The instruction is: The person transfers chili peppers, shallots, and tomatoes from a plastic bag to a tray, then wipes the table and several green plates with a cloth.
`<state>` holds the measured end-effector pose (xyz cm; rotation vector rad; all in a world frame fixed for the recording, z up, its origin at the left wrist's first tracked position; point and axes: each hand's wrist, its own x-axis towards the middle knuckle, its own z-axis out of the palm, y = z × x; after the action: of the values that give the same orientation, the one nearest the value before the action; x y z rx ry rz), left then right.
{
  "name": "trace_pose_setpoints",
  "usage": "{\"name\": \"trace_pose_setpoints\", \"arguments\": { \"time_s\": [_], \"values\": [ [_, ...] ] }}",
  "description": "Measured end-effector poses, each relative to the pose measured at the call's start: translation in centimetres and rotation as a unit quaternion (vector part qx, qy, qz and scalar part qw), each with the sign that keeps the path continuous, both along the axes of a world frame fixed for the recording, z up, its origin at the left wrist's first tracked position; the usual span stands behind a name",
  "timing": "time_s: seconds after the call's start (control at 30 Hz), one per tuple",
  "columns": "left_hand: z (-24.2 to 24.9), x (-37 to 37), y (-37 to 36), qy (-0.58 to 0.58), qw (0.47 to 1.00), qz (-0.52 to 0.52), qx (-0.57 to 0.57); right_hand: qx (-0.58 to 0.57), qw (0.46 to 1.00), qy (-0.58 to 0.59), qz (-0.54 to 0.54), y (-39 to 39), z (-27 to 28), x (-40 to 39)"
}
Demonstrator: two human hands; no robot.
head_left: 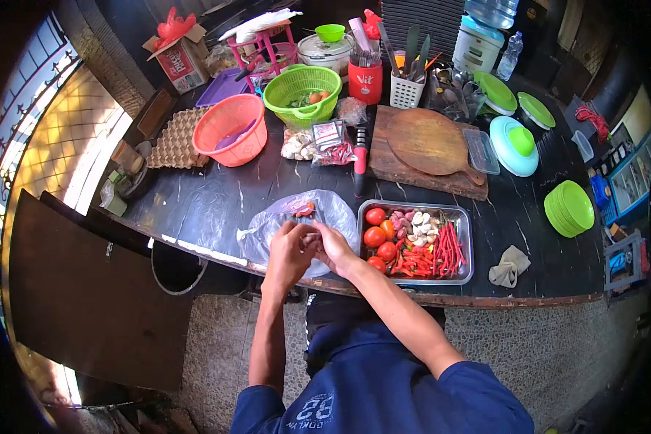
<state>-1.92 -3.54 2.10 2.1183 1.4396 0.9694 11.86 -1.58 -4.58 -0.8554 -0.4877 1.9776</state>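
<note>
My left hand (289, 253) and my right hand (333, 249) meet above a clear plastic bag (264, 228) near the table's front edge. Their fingers are curled together around something small, which they mostly hide. On the bag, just beyond the fingertips, lies a small red piece (305, 209). Right of my hands stands a metal tray (469, 249). In it are several tomatoes (374, 236), shallots (400, 221), peeled garlic cloves (423, 228), short red chilies (414, 259) and long red chilies (450, 250).
Behind the tray, a round wooden board (427, 141) rests on a thick wooden block (441, 186). A knife sharpener (360, 160) lies beside it. Farther left are an orange basket (231, 132), a green basket (301, 90) and egg trays (177, 141). Green plates (569, 208) and a cloth (510, 266) lie right.
</note>
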Motion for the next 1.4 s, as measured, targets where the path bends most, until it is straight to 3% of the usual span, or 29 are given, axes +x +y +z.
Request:
{"name": "trace_pose_setpoints", "arguments": {
  "time_s": [0.1, 0.2, 0.3, 0.37, 0.4, 0.43, 0.47, 0.57, 0.6, 0.63, 0.7, 0.77, 0.83, 0.87, 0.97, 1.1, 1.17, 1.27, 1.4],
  "values": [
    [1.8, 1.9, -0.4, -0.041, 0.998, -0.051, -0.022, 0.007, 0.999, 0.048, -0.006, -1.1, 1.5, 2.2],
    [2.2, 2.8, -0.3, -0.147, 0.986, -0.066, -0.045, 0.062, 0.994, -0.089, 0.002, -1.8, 2.0, 5.3],
    [2.0, 2.3, 0.4, -0.101, 0.993, -0.031, -0.05, 0.192, 0.956, -0.221, 0.04, -1.5, 1.8, 10.0],
    [1.2, 1.3, 1.0, -0.089, 0.993, -0.037, -0.075, 0.216, 0.913, -0.345, 0.001, -0.5, 0.8, 13.0],
    [0.3, 0.6, 1.5, -0.072, 0.991, -0.031, -0.107, 0.264, 0.832, -0.486, -0.041, 0.2, 0.3, 14.5],
    [-0.2, 0.2, 1.9, -0.054, 0.988, -0.025, -0.139, 0.269, 0.79, -0.548, -0.061, 0.1, 2.6, 15.5],
    [-0.6, -0.3, 2.2, -0.016, 0.986, -0.003, -0.164, 0.293, 0.741, -0.599, -0.083, 1.1, 1.4, 16.6],
    [-3.1, -1.9, 3.8, 0.084, 0.99, 0.063, -0.091, 0.408, 0.564, -0.713, -0.082, 2.7, -1.5, 19.2],
    [-3.6, -2.2, 4.3, 0.096, 0.988, 0.076, -0.096, 0.361, 0.625, -0.692, -0.041, 2.6, -0.8, 19.2],
    [-4.8, -2.7, 4.9, 0.096, 0.988, 0.08, -0.094, 0.364, 0.624, -0.69, -0.04, 2.7, -0.7, 19.2],
    [-6.8, -3.0, 6.0, 0.124, 0.986, 0.107, 0.036, 0.374, 0.606, -0.702, -0.008, 2.4, -0.8, 19.2],
    [-7.7, -3.0, 7.0, 0.156, 0.981, 0.114, 0.035, 0.383, 0.59, -0.71, -0.011, 2.2, -0.9, 19.0],
    [-7.5, -2.0, 8.1, 0.192, 0.971, 0.118, -0.083, 0.409, 0.553, -0.725, -0.041, 1.9, -0.2, 18.6],
    [-7.4, -1.6, 8.2, 0.192, 0.971, 0.119, -0.082, 0.373, 0.589, -0.717, -0.019, 1.7, 0.1, 18.6],
    [-7.4, -0.5, 8.5, 0.145, 0.986, 0.074, -0.036, 0.366, 0.601, -0.71, -0.009, 1.8, 0.2, 18.7],
    [-10.8, -0.5, 9.9, 0.169, 0.98, 0.088, -0.057, 0.37, 0.598, -0.711, 0.001, 1.2, 2.0, 18.6],
    [-10.7, -0.1, 10.3, 0.165, 0.966, 0.155, -0.126, 0.361, 0.555, -0.749, -0.004, 1.1, 2.6, 18.2],
    [-12.7, -0.8, 10.6, 0.124, 0.978, 0.155, -0.058, 0.365, 0.569, -0.736, -0.031, 0.8, 4.0, 17.5],
    [-10.6, -1.0, 10.1, 0.164, 0.971, 0.142, -0.097, 0.377, 0.594, -0.707, -0.069, 0.6, 4.7, 16.1]
  ]
}}
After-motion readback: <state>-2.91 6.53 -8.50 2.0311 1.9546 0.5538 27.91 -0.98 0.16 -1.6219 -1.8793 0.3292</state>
